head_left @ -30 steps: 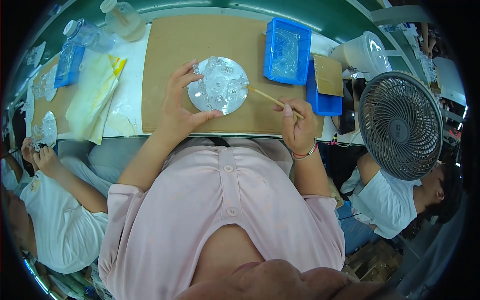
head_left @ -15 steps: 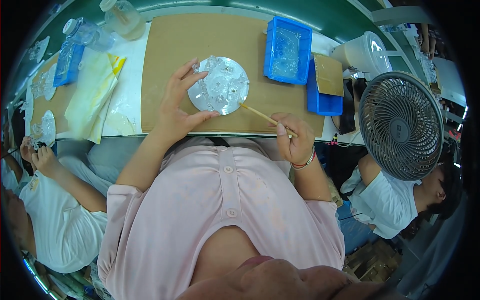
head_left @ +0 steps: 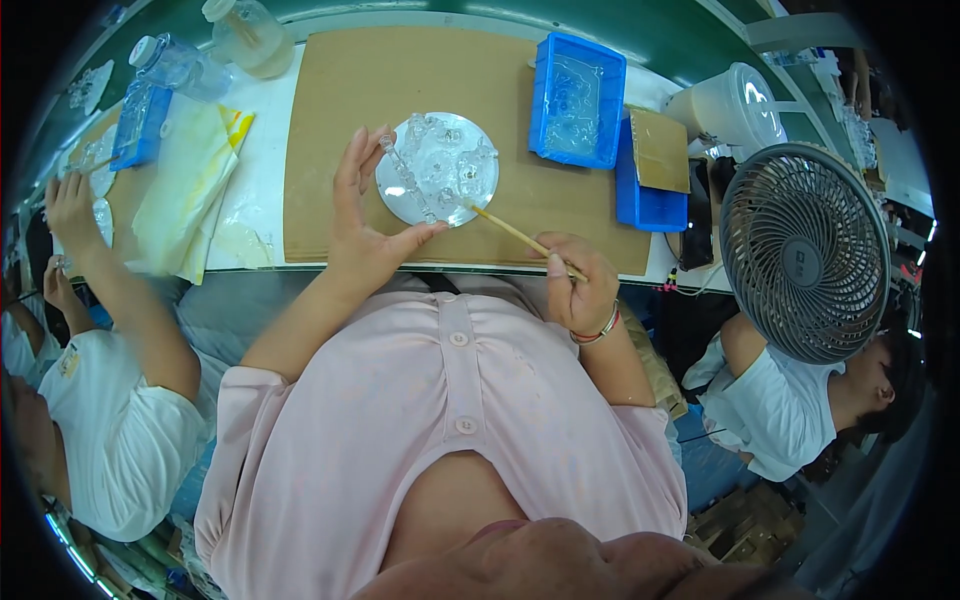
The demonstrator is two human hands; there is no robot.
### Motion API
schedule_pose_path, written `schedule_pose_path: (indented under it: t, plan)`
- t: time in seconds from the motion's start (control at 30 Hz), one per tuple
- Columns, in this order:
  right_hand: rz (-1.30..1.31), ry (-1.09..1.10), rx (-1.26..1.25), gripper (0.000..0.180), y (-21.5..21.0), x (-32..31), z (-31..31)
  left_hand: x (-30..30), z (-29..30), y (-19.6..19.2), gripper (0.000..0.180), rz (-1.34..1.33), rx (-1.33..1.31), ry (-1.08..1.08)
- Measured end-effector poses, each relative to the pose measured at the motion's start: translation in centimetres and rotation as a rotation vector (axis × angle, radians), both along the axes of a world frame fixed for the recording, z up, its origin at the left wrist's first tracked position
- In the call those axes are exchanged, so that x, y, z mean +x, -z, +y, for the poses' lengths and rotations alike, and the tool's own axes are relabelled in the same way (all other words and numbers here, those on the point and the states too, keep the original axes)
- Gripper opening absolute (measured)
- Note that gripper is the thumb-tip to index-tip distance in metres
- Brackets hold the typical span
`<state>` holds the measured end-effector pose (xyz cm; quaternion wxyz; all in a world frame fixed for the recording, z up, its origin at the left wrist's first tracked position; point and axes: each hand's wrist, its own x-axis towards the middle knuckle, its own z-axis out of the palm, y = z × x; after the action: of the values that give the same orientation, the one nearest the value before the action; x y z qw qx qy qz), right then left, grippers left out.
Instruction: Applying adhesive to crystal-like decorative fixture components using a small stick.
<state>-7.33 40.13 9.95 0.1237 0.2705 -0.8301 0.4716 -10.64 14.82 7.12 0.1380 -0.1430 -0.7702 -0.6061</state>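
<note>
A round, shiny disc (head_left: pixel 455 214) carries several clear, faceted plastic pieces (head_left: pixel 440 165). Along its left side slants a clear knobbly bar (head_left: pixel 405 180). My left hand (head_left: pixel 365 215) curves round that side, fingertips by the bar's far end and thumb by its near end; it seems to hold the bar between them, though the contact is hard to make out. From the right, my right hand (head_left: pixel 580 280) pinches a thin yellow wooden stick (head_left: pixel 520 238). The stick's pale tip meets the right front part of the disc; whether it has bristles is too small to tell.
Brown cardboard (head_left: pixel 330 100) lies under the disc. A blue tray (head_left: pixel 540 100) and another blue bin (head_left: pixel 650 215) stand right, near a white tub (head_left: pixel 735 105) and a fan (head_left: pixel 805 255). Bottles (head_left: pixel 255 50) and a yellow-white bag (head_left: pixel 190 185) are left. Co-workers sit on both sides.
My left fingers have drawn back left, off the disc's pieces. The stick's tip has moved slightly left, further onto the disc. The left co-worker's hand has reached forward.
</note>
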Motion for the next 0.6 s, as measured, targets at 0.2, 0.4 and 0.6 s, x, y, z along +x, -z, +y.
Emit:
schedule_pose_path:
  t: [0.2, 0.4, 0.6]
  plan:
    - [0.027, -0.045, 0.012, 0.007, -0.7, -0.5, -0.3, -0.2, 0.9, -0.2, 0.114, -0.041, 0.052, -0.026]
    - [0.017, 0.193, -0.177, 0.007, -2.5, -0.3, 2.1, 0.1, 0.7, 0.2, 0.114, -0.059, 0.017, -0.087]
    - [0.174, 0.44, -0.118, 0.008, -3.0, -4.5, 3.3, -0.5, -0.5, -1.5, 0.111, 0.053, -0.217, -0.111]
